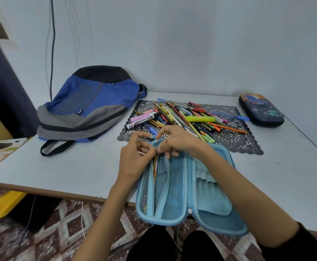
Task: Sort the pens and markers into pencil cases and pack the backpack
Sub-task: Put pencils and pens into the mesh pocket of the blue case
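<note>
**A:** Where is the blue pencil case [182,185] lying?

**B:** It is lying open at the table's [78,166] near edge.

**A:** And the hands?

**B:** The left hand [135,157] is pinching its top rim. The right hand [176,142] is curling its fingers over the middle flap. Pens and markers [187,117] are lying heaped on a black mat [238,144] just beyond.

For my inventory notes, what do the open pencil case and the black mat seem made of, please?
Light blue pencil case: probably a fabric-covered moulded shell, matte, with mesh pockets inside. Black mat: likely plastic or vinyl lace, given its cut-out pattern.
</note>
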Motion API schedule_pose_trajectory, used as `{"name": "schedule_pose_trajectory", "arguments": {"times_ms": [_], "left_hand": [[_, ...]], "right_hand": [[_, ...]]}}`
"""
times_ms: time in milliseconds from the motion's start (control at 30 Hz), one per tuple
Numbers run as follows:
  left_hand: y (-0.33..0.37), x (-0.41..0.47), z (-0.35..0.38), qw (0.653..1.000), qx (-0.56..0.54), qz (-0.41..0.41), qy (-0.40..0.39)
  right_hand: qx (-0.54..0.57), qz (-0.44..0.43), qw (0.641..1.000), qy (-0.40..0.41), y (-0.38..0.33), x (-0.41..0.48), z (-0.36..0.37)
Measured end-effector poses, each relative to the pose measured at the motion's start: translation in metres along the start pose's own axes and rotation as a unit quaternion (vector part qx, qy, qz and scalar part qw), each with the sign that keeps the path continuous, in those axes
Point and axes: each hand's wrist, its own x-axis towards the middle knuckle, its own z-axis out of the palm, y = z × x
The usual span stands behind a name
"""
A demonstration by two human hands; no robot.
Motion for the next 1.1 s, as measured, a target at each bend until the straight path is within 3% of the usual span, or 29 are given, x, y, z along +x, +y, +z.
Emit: {"name": "schedule_pose_trajectory", "arguments": {"times_ms": [100, 200, 333, 567, 633, 733, 833, 967, 1100], "left_hand": [[-0.001, 0.000, 0.000, 1.000, 0.001, -0.001, -0.005], [-0.002, 0.000, 0.000, 1.000, 0.005, 0.002, -0.007], [-0.003, 0.001, 0.000, 1.000, 0.001, 0.005, -0.007], [-0.005, 0.001, -0.002, 1.000, -0.002, -0.005, -0.005], [-0.004, 0.001, -0.002, 1.000, -0.008, -0.006, -0.006], [-0.004, 0.001, -0.002, 1.000, -0.013, -0.007, -0.009], [-0.005, 0.001, -0.002, 1.000, -0.018, -0.007, -0.010], [-0.005, 0.000, -0.002, 1.000, -0.016, -0.006, -0.007], [-0.006, 0.000, -0.001, 1.000, -0.017, -0.009, -0.002]], "right_hand": [[-0.027, -0.016, 0.989, 0.143, 0.005, 0.017, -0.012], [-0.174, -0.046, 0.946, 0.269, 0.013, 0.039, -0.019], [-0.321, -0.019, 0.909, 0.266, 0.023, 0.055, -0.019], [-0.370, 0.000, 0.882, 0.292, 0.026, 0.055, -0.018], [-0.300, -0.019, 0.899, 0.320, 0.019, 0.047, -0.023], [-0.039, -0.104, 0.936, 0.335, 0.002, 0.031, -0.033], [0.118, -0.180, 0.920, 0.328, -0.013, 0.014, -0.038], [0.217, -0.245, 0.882, 0.338, -0.026, -0.002, -0.040], [0.222, -0.224, 0.901, 0.299, -0.024, -0.010, -0.041]]}}
